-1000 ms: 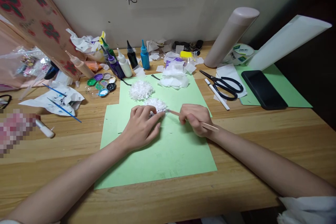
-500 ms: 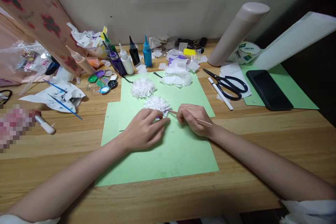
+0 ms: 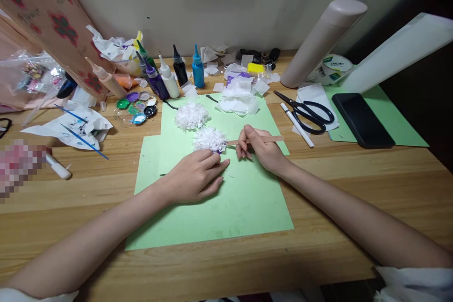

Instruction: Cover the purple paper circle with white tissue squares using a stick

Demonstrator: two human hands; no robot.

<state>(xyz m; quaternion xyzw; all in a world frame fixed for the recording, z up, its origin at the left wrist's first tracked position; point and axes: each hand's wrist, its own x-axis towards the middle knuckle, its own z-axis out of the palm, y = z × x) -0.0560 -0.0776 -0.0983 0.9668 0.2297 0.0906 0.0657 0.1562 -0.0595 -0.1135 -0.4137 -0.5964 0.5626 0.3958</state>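
A green paper sheet lies on the wooden table with two fluffy white paper flowers on it, the far flower and the near flower. My left hand rests on the sheet with its fingertips pressed against the near flower's lower edge, where a bit of purple shows. My right hand is closed on a thin wooden stick, whose tip points left at the near flower's right side.
Several paint bottles and a small palette stand at the back left, near crumpled paper and brushes. White paper scraps, black scissors, a white pen, a phone and a pink cylinder lie right.
My right hand has turned the stick from slanting down-right to nearly level and moved up a little. My left hand has slid slightly right along the near flower.
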